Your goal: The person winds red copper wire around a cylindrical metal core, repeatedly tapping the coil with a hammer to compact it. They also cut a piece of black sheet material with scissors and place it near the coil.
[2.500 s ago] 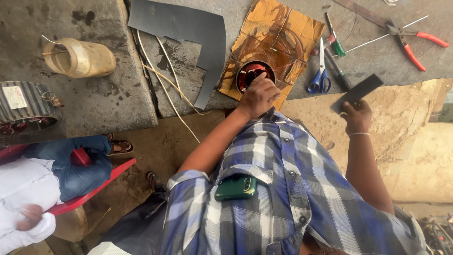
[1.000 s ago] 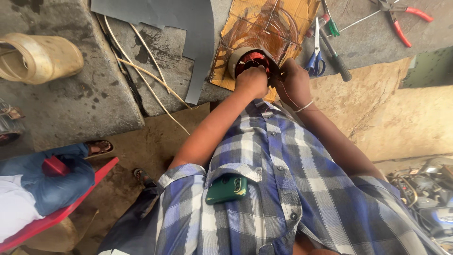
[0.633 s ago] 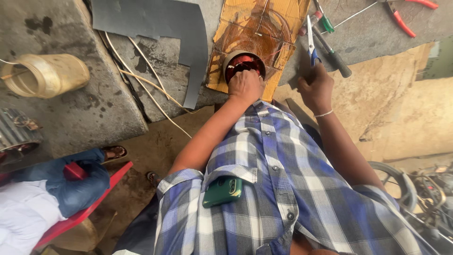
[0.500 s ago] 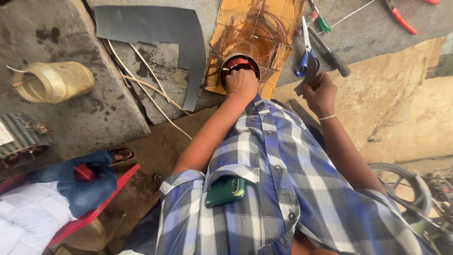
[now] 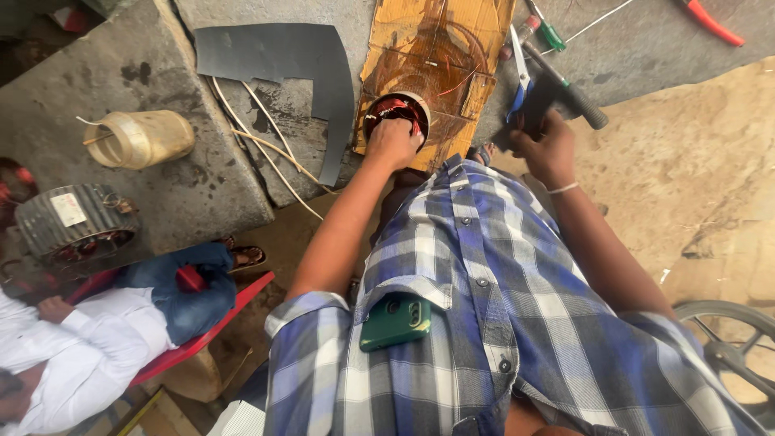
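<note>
A small round motor stator (image 5: 394, 109) with red-brown copper winding stands on a sheet of cardboard (image 5: 436, 48) on the concrete slab. My left hand (image 5: 393, 143) lies on the stator's near rim, fingers curled over it. To the right, my right hand (image 5: 542, 149) is closed on a small black flat piece (image 5: 537, 101), right beside blue-handled scissors (image 5: 517, 77). A black-handled tool (image 5: 569, 90) lies just beyond that hand.
A curved black sheet (image 5: 282, 60) and pale cords (image 5: 266, 145) lie left of the cardboard. A yellowish plastic jar (image 5: 145, 137) lies on its side, with a bigger finned motor stator (image 5: 77, 226) further left. Another person in white and jeans (image 5: 105, 339) sits low left. A wheel (image 5: 726, 347) is at lower right.
A second ago both hands were at the stator. My right hand has since moved right, to the scissors, and now grips the black piece. My left hand stayed on the stator.
</note>
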